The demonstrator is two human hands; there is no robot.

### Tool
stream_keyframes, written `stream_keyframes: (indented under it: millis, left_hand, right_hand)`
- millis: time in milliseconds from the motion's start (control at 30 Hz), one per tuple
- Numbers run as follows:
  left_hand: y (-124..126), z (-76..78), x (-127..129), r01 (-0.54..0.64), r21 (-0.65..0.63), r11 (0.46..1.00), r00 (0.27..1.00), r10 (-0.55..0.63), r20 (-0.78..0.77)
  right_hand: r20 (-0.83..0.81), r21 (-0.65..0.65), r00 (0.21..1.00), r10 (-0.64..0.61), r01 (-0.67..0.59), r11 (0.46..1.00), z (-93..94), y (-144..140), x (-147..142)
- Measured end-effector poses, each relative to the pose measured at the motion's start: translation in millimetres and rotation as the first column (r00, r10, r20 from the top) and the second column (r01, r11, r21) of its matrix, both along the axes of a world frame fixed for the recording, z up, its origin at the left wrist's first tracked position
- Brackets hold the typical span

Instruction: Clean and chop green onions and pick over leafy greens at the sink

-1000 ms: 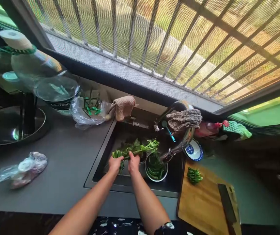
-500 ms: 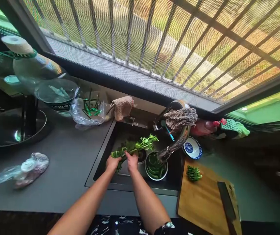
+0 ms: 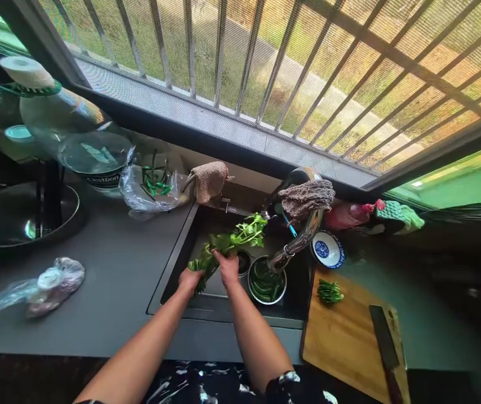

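Note:
Over the dark sink (image 3: pixel 173 268), both my hands grip a bunch of leafy green herbs (image 3: pixel 240 235). My left hand (image 3: pixel 190 279) holds the stem end at the lower left. My right hand (image 3: pixel 227 265) grips the stems further up, and the leafy tops point up and to the right toward the faucet (image 3: pixel 295 244). A metal bowl of green vegetables (image 3: pixel 267 281) sits in the sink just right of my right hand, under the faucet spout.
A wooden cutting board (image 3: pixel 345 331) with chopped greens (image 3: pixel 328 290) and a cleaver (image 3: pixel 385 345) lies right of the sink. A blue-patterned small bowl (image 3: pixel 327 249) stands behind it. On the left counter lie plastic bags (image 3: pixel 45 286) and a glass lid (image 3: pixel 22 216).
The herb bunch has tilted, its leafy end rising up and toward the faucet. Both hands shifted slightly back and up in the sink, still holding it.

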State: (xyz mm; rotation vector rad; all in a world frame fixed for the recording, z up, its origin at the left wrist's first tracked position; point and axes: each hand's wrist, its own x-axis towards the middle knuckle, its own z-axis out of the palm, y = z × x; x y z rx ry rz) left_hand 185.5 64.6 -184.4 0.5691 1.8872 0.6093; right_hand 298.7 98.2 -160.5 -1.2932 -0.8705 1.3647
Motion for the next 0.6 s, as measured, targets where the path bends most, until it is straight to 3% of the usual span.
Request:
stream_keyframes:
  millis: [167,267,400,600]
  left_hand:
    - [-11,20.9,18,-0.166,0.116,0.979,0.978,0.179,-0.106]
    - [-7,35.0,31,-0.139,0.203,0.969,0.987,0.153,-0.056]
    - [0,37.8,38,-0.057,0.107,0.993,0.992,0.069,-0.11]
    - [4,28.7,39,-0.139,-0.007,0.99,0.974,0.136,-0.183]
  right_hand:
    - [0.034,-0.046,0.979,-0.201,0.202,0.978,-11.4,10,5]
    - [-0.034,-0.104,0.95,-0.312,0.307,0.946,-22.1,5,-2]
    - [-0.11,-0.142,0.925,-0.364,0.348,0.927,-26.9,-4,-12]
    - [-0.112,-0.168,0.909,-0.4,0.38,0.91,-25.2,-13,-16]
